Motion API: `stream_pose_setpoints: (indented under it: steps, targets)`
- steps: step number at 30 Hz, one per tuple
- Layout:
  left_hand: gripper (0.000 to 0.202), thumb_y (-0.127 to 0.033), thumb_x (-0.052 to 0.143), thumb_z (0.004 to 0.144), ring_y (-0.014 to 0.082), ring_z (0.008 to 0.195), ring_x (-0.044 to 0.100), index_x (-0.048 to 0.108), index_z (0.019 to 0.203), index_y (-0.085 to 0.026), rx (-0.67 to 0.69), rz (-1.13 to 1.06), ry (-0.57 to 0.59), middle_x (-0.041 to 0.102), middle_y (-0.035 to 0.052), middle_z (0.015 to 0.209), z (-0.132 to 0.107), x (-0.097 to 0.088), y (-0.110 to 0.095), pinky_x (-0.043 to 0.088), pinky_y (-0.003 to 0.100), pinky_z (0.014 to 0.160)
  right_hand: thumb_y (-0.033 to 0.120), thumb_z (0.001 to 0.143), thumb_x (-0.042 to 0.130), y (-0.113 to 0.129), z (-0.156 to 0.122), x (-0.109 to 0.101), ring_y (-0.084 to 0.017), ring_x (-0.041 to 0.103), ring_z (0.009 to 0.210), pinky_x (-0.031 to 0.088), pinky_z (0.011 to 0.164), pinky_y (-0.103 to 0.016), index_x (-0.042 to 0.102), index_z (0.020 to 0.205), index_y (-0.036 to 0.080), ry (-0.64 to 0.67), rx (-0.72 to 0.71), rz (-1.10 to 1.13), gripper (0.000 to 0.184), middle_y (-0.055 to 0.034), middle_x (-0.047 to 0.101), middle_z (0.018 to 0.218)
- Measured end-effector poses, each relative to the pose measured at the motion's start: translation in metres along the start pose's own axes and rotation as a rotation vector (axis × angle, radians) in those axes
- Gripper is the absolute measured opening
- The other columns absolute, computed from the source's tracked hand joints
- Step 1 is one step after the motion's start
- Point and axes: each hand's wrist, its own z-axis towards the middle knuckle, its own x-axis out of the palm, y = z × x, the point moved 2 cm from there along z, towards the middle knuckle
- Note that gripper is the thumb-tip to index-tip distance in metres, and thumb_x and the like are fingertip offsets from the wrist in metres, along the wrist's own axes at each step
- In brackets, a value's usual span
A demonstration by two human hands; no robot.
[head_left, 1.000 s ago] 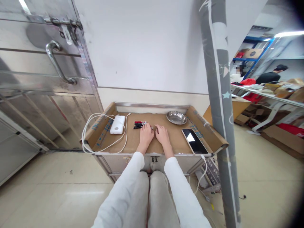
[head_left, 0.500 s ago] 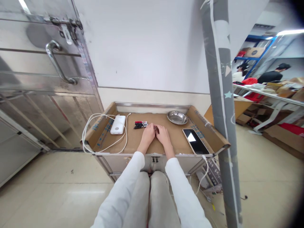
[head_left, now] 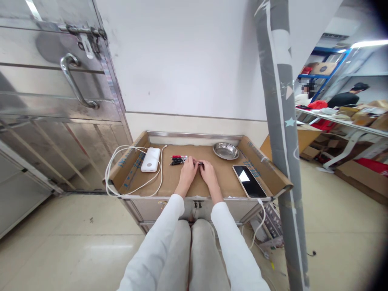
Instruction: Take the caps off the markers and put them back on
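Observation:
My left hand (head_left: 187, 173) and my right hand (head_left: 209, 174) are close together over the middle of the cardboard-lined cart top (head_left: 169, 184). Fingers on both hands are closed in a pinch. Between the fingertips shows a small, slim dark piece (head_left: 200, 163), mostly covered and too small to name. Just left of my left hand lies a bunch of pens (head_left: 178, 161), several black ones and at least one red, side by side. Part of the bunch reaches behind the left fingers.
A round metal dish (head_left: 226, 150) sits at the back right. A phone (head_left: 249, 181) with a cable lies at the front right. On the left are a white power bank (head_left: 150, 160) and a looped white cable (head_left: 161, 178). A grey wrapped pole (head_left: 283, 121) stands at the right.
The fingertips have drawn slightly apart, and more of the small dark piece shows between them. The pens, dish, phone and power bank stay in place.

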Motion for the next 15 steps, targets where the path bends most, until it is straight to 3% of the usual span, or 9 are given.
stream_pose_setpoints:
  steps: [6, 15]
  targets:
    - [0.003, -0.018, 0.043, 0.09, 0.0176, 0.092, 0.056, 0.045, 0.089, -0.02, 0.023, -0.031, -0.16, 0.055, 0.0057, 0.092, 0.001, -0.006, -0.003, 0.046, 0.033, 0.086, 0.012, 0.086, 0.038, -0.005, 0.0, 0.003, -0.018, 0.056, 0.101, 0.042, 0.093, -0.03, 0.061, 0.107, 0.014, -0.017, 0.021, 0.014, 0.031, -0.0103, 0.063, 0.107]
    - [0.015, -0.017, 0.047, 0.088, 0.0189, 0.098, 0.057, 0.046, 0.103, -0.018, 0.088, -0.173, -0.218, 0.057, 0.0091, 0.102, 0.002, -0.002, 0.003, 0.047, 0.035, 0.089, 0.016, 0.088, 0.04, -0.012, 0.0, 0.01, -0.02, 0.057, 0.095, 0.045, 0.088, -0.033, 0.062, 0.101, 0.015, -0.067, -0.02, 0.043, 0.026, -0.0115, 0.063, 0.101]
